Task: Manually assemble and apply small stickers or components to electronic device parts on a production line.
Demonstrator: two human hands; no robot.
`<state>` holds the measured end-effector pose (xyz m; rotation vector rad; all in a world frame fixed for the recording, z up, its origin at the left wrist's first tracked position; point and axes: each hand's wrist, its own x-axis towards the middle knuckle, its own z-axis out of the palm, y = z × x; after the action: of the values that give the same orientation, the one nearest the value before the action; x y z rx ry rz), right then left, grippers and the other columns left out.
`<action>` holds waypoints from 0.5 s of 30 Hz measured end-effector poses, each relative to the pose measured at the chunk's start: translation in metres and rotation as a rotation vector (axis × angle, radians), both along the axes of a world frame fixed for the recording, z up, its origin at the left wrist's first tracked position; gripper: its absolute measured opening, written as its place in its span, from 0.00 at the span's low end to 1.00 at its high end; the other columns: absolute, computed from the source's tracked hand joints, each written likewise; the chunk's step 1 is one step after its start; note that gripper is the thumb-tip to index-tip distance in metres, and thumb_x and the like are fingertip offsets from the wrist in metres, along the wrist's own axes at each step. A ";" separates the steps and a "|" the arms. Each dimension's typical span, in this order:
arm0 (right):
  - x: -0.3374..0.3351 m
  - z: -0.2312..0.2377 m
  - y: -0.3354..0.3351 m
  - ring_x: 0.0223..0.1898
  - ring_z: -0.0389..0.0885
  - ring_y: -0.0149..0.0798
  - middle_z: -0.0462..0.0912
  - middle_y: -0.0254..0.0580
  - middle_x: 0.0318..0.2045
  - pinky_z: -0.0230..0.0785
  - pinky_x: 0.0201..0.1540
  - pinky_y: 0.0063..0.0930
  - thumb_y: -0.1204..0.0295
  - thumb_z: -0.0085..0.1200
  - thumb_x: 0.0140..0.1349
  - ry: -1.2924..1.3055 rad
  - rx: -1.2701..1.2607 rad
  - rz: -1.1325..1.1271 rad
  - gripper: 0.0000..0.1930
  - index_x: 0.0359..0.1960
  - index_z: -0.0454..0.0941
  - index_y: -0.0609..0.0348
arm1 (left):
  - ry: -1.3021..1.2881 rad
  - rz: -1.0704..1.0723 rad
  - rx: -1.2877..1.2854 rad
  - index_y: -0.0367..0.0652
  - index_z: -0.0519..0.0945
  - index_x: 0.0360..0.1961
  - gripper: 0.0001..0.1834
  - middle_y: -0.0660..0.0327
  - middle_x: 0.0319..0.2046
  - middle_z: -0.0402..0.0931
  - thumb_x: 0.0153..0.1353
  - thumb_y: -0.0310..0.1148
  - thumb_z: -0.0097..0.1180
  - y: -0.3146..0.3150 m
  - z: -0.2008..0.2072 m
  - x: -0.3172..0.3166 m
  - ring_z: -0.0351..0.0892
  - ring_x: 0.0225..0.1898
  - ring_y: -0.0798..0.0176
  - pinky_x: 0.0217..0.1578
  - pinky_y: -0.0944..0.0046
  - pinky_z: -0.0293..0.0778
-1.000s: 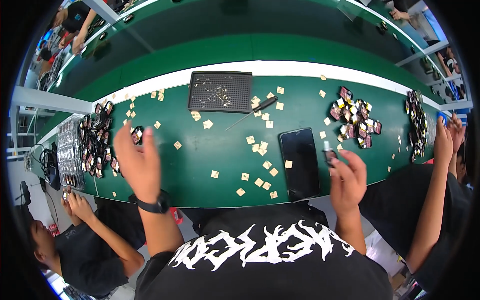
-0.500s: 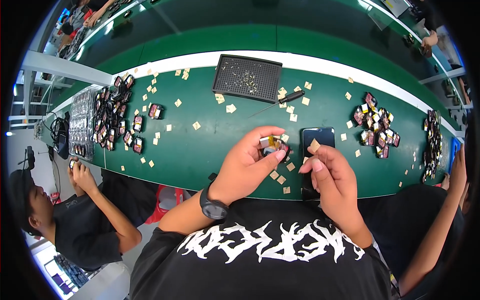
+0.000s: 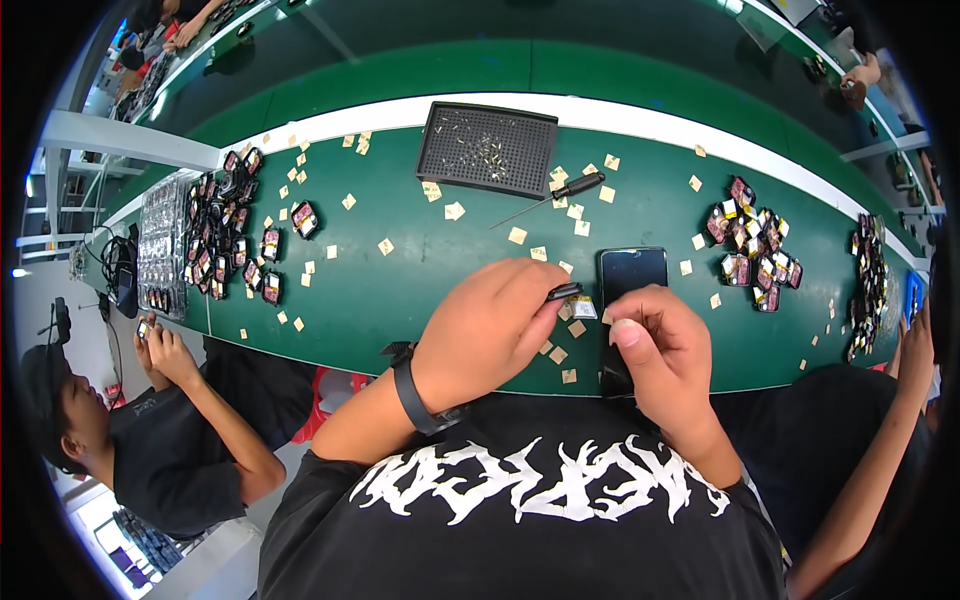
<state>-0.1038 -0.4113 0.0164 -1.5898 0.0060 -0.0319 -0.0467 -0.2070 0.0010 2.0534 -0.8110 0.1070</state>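
My left hand (image 3: pixel 487 325) is closed around a small black device housing (image 3: pixel 565 291), which is turned on edge so that its thin side shows. From the housing hangs a silver battery pouch (image 3: pixel 583 309) with a yellow strip. Just to the right, my right hand (image 3: pixel 662 345) is pinched, with the edge of a small tan paper square (image 3: pixel 607 317) showing at its fingertips. A dark smartphone (image 3: pixel 635 266) lies beneath and behind the right hand, partly covered by it.
Behind my hands lie a black perforated tray (image 3: pixel 487 150) of tiny metal parts and a black-handled screwdriver (image 3: pixel 578 184). Housings are piled at right (image 3: pixel 757 240) and left (image 3: pixel 220 225). Tan squares (image 3: pixel 386 246) dot the green table. A co-worker (image 3: pixel 165 430) sits at left, another person's arm (image 3: pixel 870 460) at right.
My left hand has rolled the housing from face-up onto its edge, and the battery pouch now hangs out. My right hand has drawn its fingertips down and left, with the tan square mostly hidden.
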 end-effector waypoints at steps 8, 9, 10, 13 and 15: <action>0.003 0.007 -0.002 0.27 0.74 0.28 0.80 0.40 0.32 0.68 0.31 0.22 0.73 0.50 0.74 0.117 -0.027 0.374 0.13 0.56 0.75 0.64 | 0.624 0.037 -0.158 0.35 0.78 0.53 0.17 0.60 0.39 0.82 0.63 0.21 0.61 0.005 0.011 -0.001 0.79 0.33 0.71 0.33 0.71 0.74; 0.002 0.006 -0.001 0.27 0.74 0.27 0.80 0.40 0.32 0.68 0.30 0.22 0.73 0.47 0.75 0.213 0.074 0.372 0.13 0.58 0.72 0.64 | 0.670 0.035 -0.195 0.34 0.78 0.54 0.17 0.60 0.39 0.82 0.63 0.21 0.60 0.005 0.010 -0.002 0.79 0.33 0.72 0.33 0.71 0.74; 0.001 0.007 -0.001 0.27 0.74 0.27 0.80 0.40 0.32 0.68 0.30 0.22 0.73 0.47 0.75 0.215 0.074 0.372 0.13 0.58 0.72 0.64 | 0.672 0.035 -0.195 0.34 0.78 0.54 0.17 0.60 0.39 0.82 0.63 0.21 0.60 0.005 0.010 -0.002 0.79 0.33 0.72 0.33 0.71 0.74; 0.005 0.012 0.000 0.21 0.71 0.23 0.81 0.45 0.32 0.60 0.22 0.17 0.75 0.44 0.76 0.468 0.362 0.294 0.08 0.51 0.60 0.58 | 0.656 0.013 -0.229 0.34 0.78 0.54 0.17 0.59 0.39 0.82 0.63 0.20 0.60 0.005 0.011 -0.003 0.78 0.32 0.72 0.32 0.71 0.73; 0.010 0.014 0.000 0.19 0.70 0.23 0.81 0.45 0.30 0.58 0.20 0.17 0.76 0.45 0.75 0.533 0.409 0.290 0.07 0.49 0.60 0.57 | 0.545 -0.019 -0.161 0.35 0.79 0.54 0.18 0.59 0.38 0.82 0.63 0.20 0.60 0.006 0.013 -0.003 0.78 0.30 0.70 0.31 0.69 0.73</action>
<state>-0.0939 -0.4113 0.0302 -1.1389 0.1861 0.5843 -0.0500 -0.2013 0.0140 1.7954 -0.4626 -0.3727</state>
